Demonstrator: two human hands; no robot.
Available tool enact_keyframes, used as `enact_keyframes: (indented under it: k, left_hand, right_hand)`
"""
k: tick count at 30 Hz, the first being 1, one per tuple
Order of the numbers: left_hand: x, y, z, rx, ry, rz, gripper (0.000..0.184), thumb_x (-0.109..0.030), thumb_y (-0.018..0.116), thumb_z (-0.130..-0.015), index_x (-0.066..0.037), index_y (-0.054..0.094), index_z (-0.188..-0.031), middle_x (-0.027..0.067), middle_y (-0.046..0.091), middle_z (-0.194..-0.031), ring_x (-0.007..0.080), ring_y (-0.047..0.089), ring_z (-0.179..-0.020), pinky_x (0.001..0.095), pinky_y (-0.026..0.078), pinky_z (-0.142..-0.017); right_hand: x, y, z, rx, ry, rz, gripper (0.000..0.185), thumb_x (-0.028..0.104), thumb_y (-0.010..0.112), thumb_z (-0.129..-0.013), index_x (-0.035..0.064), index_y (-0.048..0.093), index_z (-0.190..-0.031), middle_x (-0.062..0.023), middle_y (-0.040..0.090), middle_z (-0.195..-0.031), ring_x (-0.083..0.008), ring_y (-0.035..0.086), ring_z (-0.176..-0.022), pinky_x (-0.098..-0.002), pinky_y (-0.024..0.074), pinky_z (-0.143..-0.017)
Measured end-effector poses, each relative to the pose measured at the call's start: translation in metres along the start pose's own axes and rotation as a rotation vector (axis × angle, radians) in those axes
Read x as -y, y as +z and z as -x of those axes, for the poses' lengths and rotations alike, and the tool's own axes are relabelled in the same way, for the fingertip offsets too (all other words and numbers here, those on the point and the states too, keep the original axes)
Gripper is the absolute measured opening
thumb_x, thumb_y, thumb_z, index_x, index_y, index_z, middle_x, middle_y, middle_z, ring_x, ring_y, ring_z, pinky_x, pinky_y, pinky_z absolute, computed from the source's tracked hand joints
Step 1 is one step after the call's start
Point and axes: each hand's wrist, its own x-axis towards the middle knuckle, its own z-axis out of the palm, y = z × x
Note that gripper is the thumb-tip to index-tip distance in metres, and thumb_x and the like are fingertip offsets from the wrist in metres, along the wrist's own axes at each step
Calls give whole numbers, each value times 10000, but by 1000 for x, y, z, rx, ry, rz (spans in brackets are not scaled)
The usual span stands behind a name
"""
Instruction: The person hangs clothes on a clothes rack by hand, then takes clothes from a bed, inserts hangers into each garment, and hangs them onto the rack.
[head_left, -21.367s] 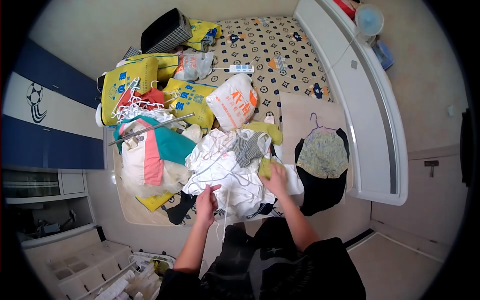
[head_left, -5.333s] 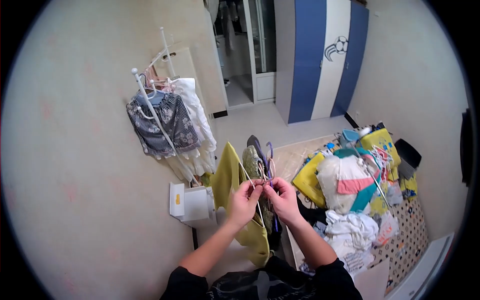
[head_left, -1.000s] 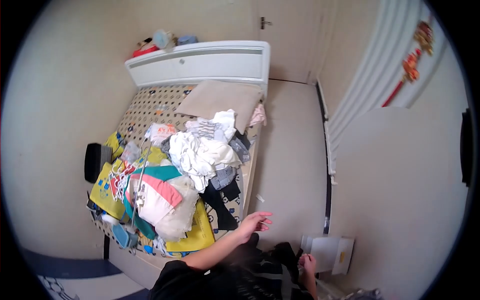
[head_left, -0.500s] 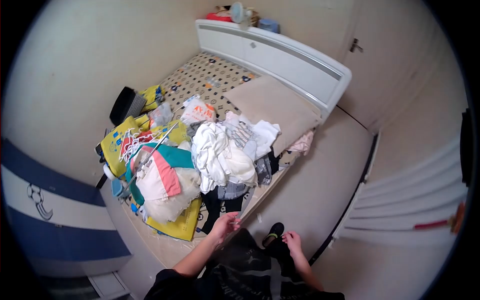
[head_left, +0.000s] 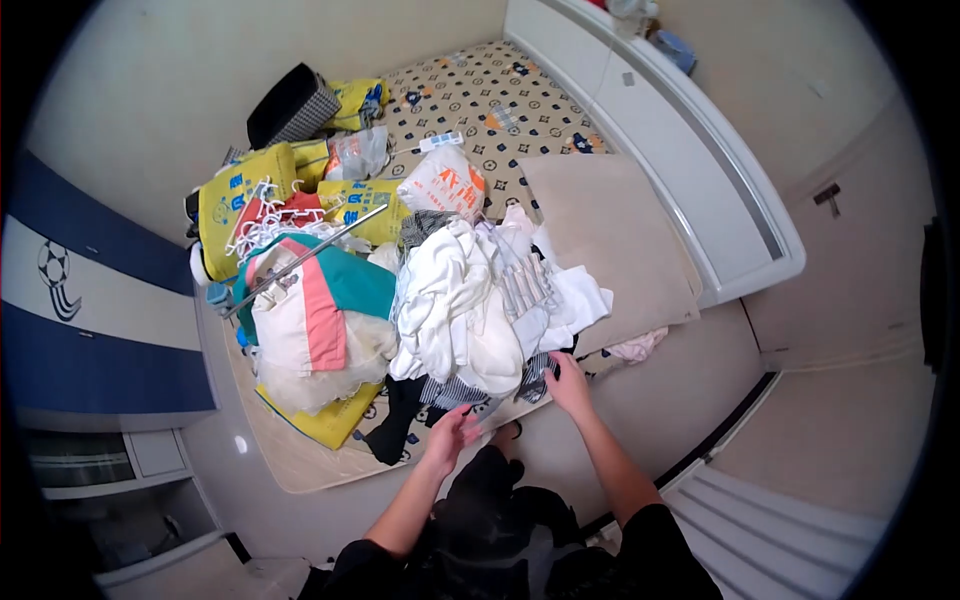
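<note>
My left hand [head_left: 453, 437] is at the near edge of the bed with its fingers apart and nothing in them. Just beyond it lie a striped grey cloth [head_left: 452, 394] and a black garment [head_left: 396, 422]. Fingers spread, my right hand [head_left: 569, 385] reaches to a dark patterned cloth [head_left: 538, 378] at the mattress edge; whether it touches the cloth is hard to tell. Above both hands rises a heap of white clothes [head_left: 455, 300]. A green, pink and cream garment [head_left: 325, 315] lies left of the heap, with a metal rod [head_left: 315, 252] across it.
Yellow bags [head_left: 238, 205], white hangers [head_left: 262, 228] and a black basket [head_left: 293, 108] crowd the bed's left side. A white plastic bag [head_left: 445, 182] sits behind the heap. A beige pillow-like pad [head_left: 610, 230] lies by the white headboard [head_left: 690, 130]. Blue and white cabinets [head_left: 100, 300] stand left.
Both hands have moved forward to the bed edge, the right one up to the dark cloth. The view has come closer to the bed and turned. The clothes heap looks much the same.
</note>
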Motion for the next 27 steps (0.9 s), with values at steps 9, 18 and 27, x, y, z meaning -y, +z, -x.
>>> enact_keyframes:
  k: [9, 18, 27]
  left_hand:
    - [-81, 18, -140, -382, 260, 243, 506, -227, 470, -996, -149, 331, -1476, 105, 578, -1211, 228, 625, -977, 361, 523, -778]
    - [-194, -14, -150, -455, 536, -398, 303, -290, 571, -987, -36, 686, -1107, 73, 701, -981, 135, 606, -955, 285, 467, -854]
    - [-125, 82, -143, -653, 773, -1069, 219, -240, 602, -966, -70, 739, -942, 96, 717, -965, 310, 598, -963, 404, 443, -931]
  right_hand:
    - [-24, 63, -172, 91, -70, 502, 718, 189, 725, -750, 131, 475, -1421, -257, 377, -1492, -471, 355, -1367, -544, 362, -1091]
    - [-48, 74, -205, 196, 73, 423, 552, 97, 693, -754, 146, 578, -1292, -183, 567, -1148, -395, 566, -1106, -476, 472, -919]
    - [-69, -29, -217, 96, 96, 347, 375, 57, 711, -718, 137, 653, -1080, -126, 601, -1084, -354, 615, -974, -460, 501, -831]
